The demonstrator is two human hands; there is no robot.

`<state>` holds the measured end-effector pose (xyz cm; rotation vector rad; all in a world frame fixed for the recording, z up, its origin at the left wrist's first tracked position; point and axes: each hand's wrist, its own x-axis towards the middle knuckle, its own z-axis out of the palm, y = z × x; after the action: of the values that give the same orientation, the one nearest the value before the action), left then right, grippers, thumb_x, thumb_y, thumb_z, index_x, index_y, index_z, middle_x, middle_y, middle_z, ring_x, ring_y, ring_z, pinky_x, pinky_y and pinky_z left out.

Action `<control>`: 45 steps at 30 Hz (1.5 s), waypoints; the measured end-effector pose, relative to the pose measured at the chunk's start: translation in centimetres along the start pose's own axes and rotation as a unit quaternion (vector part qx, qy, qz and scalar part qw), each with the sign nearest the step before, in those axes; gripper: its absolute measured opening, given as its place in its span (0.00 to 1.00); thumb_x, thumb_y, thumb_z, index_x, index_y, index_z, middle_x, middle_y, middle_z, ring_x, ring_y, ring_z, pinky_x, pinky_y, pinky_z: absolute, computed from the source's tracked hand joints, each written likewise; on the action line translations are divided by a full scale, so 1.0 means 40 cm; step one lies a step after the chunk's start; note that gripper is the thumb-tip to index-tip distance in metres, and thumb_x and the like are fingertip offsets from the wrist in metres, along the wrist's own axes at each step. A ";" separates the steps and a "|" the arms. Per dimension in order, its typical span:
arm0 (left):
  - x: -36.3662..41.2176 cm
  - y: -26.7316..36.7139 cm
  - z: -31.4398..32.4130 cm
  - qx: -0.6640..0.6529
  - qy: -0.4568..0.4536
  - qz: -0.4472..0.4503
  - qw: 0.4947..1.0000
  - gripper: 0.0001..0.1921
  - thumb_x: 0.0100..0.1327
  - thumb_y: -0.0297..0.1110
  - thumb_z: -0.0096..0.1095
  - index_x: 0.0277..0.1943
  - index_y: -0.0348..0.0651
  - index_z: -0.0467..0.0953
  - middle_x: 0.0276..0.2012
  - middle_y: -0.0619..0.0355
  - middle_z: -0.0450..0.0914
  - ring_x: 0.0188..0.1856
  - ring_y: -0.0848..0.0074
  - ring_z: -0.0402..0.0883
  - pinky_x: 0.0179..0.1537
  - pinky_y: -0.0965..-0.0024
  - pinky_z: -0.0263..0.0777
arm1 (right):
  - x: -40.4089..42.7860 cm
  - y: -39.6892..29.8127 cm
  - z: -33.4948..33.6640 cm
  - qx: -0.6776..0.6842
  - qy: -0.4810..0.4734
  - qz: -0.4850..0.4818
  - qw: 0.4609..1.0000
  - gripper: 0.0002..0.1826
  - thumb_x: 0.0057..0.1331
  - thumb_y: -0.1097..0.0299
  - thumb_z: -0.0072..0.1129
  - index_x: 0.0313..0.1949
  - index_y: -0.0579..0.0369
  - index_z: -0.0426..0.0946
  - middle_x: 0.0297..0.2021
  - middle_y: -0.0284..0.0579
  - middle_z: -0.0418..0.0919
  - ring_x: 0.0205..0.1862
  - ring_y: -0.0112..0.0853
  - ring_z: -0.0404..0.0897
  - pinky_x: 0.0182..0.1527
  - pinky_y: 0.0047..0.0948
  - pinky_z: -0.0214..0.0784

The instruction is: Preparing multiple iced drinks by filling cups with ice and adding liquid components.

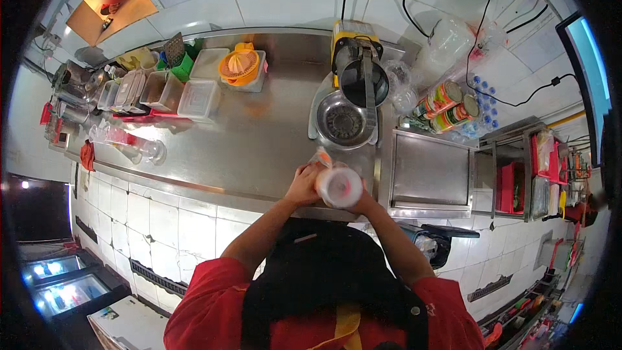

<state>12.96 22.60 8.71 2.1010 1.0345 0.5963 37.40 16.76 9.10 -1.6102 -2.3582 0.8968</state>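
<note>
Both of my hands hold a whitish, translucent round bundle (pixel 341 187) end-on over the counter's front edge; it looks like plastic cups in a clear sleeve. My left hand (pixel 305 183) grips its left side, where crumpled clear film with an orange mark (pixel 320 156) sticks up. Around the right side lies my right hand (pixel 360 200), its fingers mostly hidden by the bundle. Just beyond stands a steel bowl (pixel 330 124) under a yellow and black appliance with a metal lever (pixel 369 90), apparently a citrus press.
On the steel counter (pixel 262 146), clear plastic cups (pixel 131 143) lie left. Lidded containers (pixel 199 99) and an orange hand juicer (pixel 239 65) line the back. Tin cans (pixel 440 99) and blue-capped bottles (pixel 486 99) stand right, behind a recessed steel panel (pixel 430 170). A bin (pixel 435 248) sits below.
</note>
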 end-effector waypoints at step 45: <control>0.079 0.181 -0.075 -0.126 0.076 0.184 0.972 0.47 0.52 0.67 0.72 0.66 0.39 0.71 0.60 0.43 0.78 0.61 0.48 0.76 0.64 0.49 0.66 | -0.098 -0.401 -0.412 -0.011 0.202 0.067 0.977 0.48 0.51 0.52 0.81 0.67 0.59 0.69 0.55 0.59 0.73 0.57 0.53 0.78 0.56 0.44 0.75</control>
<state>16.32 23.25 16.42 2.0523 0.6074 1.0290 33.43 15.76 32.07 -1.7777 -2.0065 0.5019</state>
